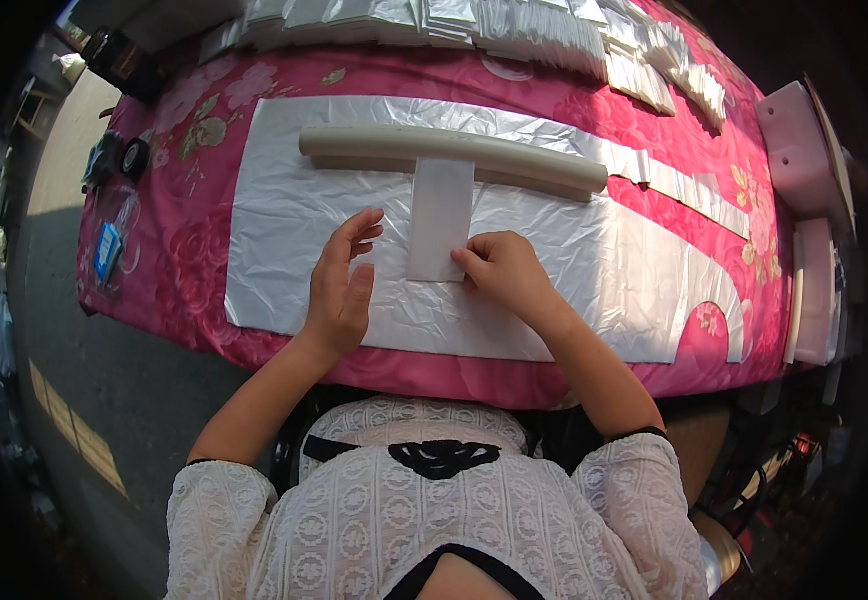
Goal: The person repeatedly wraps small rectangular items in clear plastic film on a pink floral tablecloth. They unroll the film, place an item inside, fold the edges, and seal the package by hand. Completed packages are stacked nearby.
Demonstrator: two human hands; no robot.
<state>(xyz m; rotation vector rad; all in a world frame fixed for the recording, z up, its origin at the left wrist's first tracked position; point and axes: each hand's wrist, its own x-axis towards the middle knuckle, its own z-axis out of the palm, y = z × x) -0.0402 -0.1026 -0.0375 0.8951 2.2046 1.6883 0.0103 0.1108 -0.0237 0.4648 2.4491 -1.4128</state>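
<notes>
A white plastic carrier bag (289, 240) is spread flat and creased, its handle cut-outs toward the right. Across its upper part lies a long beige tube (454, 147), slightly bowed in this view. A narrow white rectangular slip, like paper or a folded bag (441, 220), runs from the tube's near side toward me. My right hand (509, 272) pinches this slip at its lower right corner between thumb and fingers. To the left of the slip, my left hand (342, 282) hovers with fingers apart, holding nothing; its palm faces the slip.
A pink floral cloth (184, 220) covers the table. Stacks of folded white bags (544, 35) line the far edge. White plastic bins (804, 150) stand at the right. At the left are a roll of black tape (135, 158), a blue packet (107, 252) and a dark container (119, 62).
</notes>
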